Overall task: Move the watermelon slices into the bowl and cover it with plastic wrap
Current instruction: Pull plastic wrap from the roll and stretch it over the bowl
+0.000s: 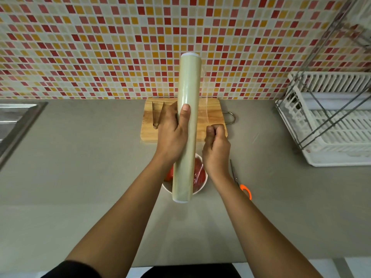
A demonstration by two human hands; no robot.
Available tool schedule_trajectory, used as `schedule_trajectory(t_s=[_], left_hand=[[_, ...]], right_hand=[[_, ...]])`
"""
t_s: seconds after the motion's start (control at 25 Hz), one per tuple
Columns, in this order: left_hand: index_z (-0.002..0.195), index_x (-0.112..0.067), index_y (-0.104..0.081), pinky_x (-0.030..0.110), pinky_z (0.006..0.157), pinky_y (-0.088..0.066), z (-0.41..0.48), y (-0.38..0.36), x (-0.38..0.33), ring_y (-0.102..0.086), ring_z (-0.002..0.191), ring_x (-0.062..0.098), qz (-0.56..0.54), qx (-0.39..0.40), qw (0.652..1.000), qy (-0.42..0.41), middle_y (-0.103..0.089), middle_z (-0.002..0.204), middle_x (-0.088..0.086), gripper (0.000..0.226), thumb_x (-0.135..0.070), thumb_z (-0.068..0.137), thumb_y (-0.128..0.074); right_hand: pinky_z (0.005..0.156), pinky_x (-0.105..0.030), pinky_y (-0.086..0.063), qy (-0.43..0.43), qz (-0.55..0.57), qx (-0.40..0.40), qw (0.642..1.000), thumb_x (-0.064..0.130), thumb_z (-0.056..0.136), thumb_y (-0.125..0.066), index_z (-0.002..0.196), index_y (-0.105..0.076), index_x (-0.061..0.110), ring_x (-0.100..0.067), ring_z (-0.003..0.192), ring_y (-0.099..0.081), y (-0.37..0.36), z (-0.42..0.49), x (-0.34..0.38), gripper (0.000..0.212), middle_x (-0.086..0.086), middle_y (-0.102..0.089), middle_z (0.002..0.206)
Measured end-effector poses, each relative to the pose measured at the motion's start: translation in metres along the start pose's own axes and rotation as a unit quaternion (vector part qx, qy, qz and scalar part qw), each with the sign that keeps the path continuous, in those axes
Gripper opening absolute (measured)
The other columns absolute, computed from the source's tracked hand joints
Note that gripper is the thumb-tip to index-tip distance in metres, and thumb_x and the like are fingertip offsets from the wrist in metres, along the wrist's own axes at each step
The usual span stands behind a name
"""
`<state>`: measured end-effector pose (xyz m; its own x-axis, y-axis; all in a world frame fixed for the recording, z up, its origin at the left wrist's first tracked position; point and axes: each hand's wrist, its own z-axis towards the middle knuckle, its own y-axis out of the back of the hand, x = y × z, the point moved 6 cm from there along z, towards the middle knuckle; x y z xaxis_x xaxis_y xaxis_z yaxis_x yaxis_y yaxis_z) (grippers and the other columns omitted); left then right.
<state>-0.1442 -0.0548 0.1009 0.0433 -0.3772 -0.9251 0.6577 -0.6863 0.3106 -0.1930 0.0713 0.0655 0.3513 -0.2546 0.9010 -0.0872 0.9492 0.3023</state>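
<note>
Above the bowl (167, 188) of watermelon slices (198, 177) on the worktop, our left hand (170, 135) wraps its fingers round the plastic wrap roll (185, 87) while our right hand (216, 149) pinches the film's loose edge (206, 109), which we should draw out evenly and taut.

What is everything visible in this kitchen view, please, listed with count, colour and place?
plastic wrap roll: one, pale green, held above the bowl
loose film: one sheet, clear, off the roll's right side
bowl: one, white, on the counter under the roll
watermelon slices: several, red, in the bowl
cutting board: one, wooden, by the wall
tongs: one pair, dark, on the board's left
scissors: one pair, orange-handled, right of the bowl
dish rack: one, white, far right
sink: one, steel, far left
left hand: grips the roll
right hand: pinches the film
</note>
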Motion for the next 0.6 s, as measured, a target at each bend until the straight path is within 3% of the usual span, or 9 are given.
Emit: schedule_trajectory(t_s=[0.12, 0.2, 0.32, 0.44, 0.52, 0.6], left_hand=[[0.103, -0.02, -0.039, 0.003, 0.047, -0.04, -0.004, -0.007, 0.014, -0.056, 0.066, -0.019, -0.026, 0.024, 0.998, 0.055, -0.056, 0.085, -0.012, 0.035, -0.054, 0.094, -0.037], [0.102, -0.024, -0.037, 0.006, 0.044, -0.042, -0.013, -0.013, 0.028, -0.06, 0.064, -0.014, -0.027, 0.045, 0.993, 0.102, -0.059, 0.084, -0.011, 0.037, -0.06, 0.091, -0.035], [0.1, -0.025, -0.038, 0.019, 0.056, -0.05, -0.026, -0.021, 0.045, -0.066, 0.069, 0.0, -0.026, 0.068, 0.987, 0.146, -0.064, 0.088, -0.005, 0.053, -0.073, 0.08, -0.04], [0.094, -0.025, -0.038, 0.034, 0.069, -0.055, -0.037, -0.029, 0.055, -0.067, 0.082, 0.014, 0.006, 0.089, 0.981, 0.171, -0.063, 0.096, -0.001, 0.067, -0.077, 0.059, -0.064], [0.087, -0.026, -0.038, 0.034, 0.067, -0.053, -0.039, -0.03, 0.06, -0.065, 0.081, 0.014, 0.042, 0.081, 0.98, 0.175, -0.062, 0.093, -0.002, 0.061, -0.068, 0.057, -0.072], [0.082, -0.027, -0.045, 0.03, 0.061, -0.049, -0.037, -0.028, 0.062, -0.062, 0.077, 0.011, 0.074, 0.065, 0.979, 0.18, -0.061, 0.084, -0.005, 0.049, -0.065, 0.063, -0.069]], right_hand=[[0.066, -0.022, -0.049, -0.161, 0.124, 0.095, 0.974, 0.059, 0.09, -0.022, 0.084, -0.058, 0.027, -0.011, 0.071, -0.062, -0.007, -0.003, -0.026, 0.048, 0.004, -0.065, 0.074], [0.069, -0.031, -0.053, -0.22, 0.16, 0.139, 0.952, 0.068, 0.085, -0.019, 0.087, -0.063, 0.024, -0.019, 0.076, -0.065, -0.014, -0.004, -0.035, 0.062, -0.003, -0.068, 0.08], [0.068, -0.035, -0.048, -0.206, 0.112, 0.113, 0.966, 0.051, 0.093, -0.033, 0.078, -0.059, 0.02, -0.015, 0.068, -0.058, -0.016, -0.004, -0.041, 0.043, -0.001, -0.061, 0.071], [0.062, -0.023, -0.042, -0.172, 0.074, 0.059, 0.981, 0.037, 0.096, -0.039, 0.073, -0.049, 0.025, -0.001, 0.059, -0.051, -0.01, -0.012, -0.052, 0.028, 0.009, -0.055, 0.062], [0.053, -0.015, -0.036, -0.151, 0.041, 0.034, 0.987, 0.032, 0.097, -0.037, 0.073, -0.046, 0.024, 0.004, 0.054, -0.049, -0.004, -0.016, -0.058, 0.027, 0.01, -0.052, 0.059], [0.054, -0.02, -0.034, -0.155, 0.03, 0.025, 0.987, 0.028, 0.097, -0.038, 0.076, -0.048, 0.019, 0.002, 0.054, -0.047, -0.001, -0.018, -0.067, 0.025, 0.011, -0.049, 0.059]])
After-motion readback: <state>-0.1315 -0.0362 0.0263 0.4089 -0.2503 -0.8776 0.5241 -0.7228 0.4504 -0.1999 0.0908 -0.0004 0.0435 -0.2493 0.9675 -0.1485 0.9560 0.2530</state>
